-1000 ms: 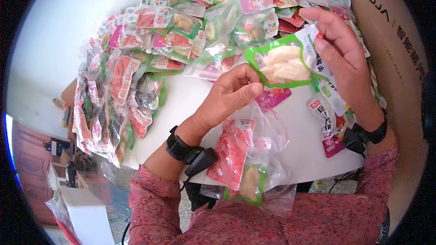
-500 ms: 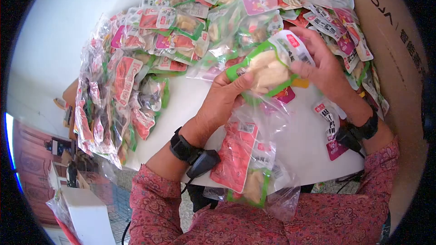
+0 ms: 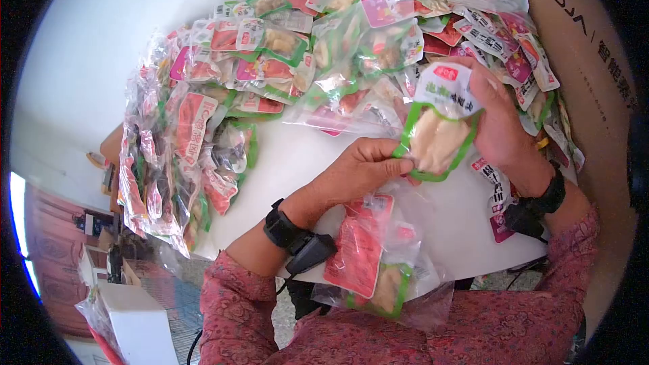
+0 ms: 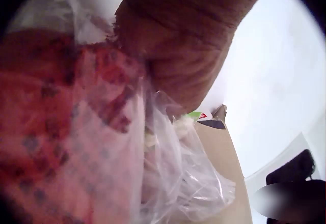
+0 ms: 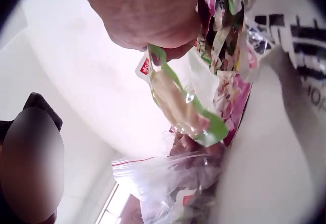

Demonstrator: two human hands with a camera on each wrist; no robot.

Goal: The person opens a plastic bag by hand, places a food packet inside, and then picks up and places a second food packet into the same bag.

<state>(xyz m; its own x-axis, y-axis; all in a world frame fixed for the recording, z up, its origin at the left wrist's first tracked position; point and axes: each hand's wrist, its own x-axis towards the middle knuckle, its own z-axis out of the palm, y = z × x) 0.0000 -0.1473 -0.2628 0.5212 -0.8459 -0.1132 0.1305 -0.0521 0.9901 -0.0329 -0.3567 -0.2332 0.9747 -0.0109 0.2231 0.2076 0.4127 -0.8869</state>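
Observation:
A snack packet (image 3: pixel 436 138) with a green border, a white printed top and pale pieces behind its clear window is held up over the table. My right hand (image 3: pixel 500 111) grips it along its upper right side. At its lower left corner, my left hand (image 3: pixel 362 172) pinches it, thumb in front and the other fingertips hidden behind. Below the left hand lies a clear zip bag (image 3: pixel 433 274) at the table's near edge. Inside the bag are a red packet (image 3: pixel 358 243) and a green-edged packet (image 3: pixel 391 290). The right wrist view shows the held packet (image 5: pixel 175 99) side-on.
Bagged packets (image 3: pixel 223 61) are heaped along the back and left of the white table (image 3: pixel 284 155). More packets (image 3: pixel 487 34) are piled at the right, beside a large cardboard box (image 3: pixel 588 61). A purple and white packet (image 3: pixel 497 199) lies near the right wrist.
The packet has turned from lying sideways to standing with its white top upward, its front facing the head camera. It and both hands have shifted slightly right and nearer to me.

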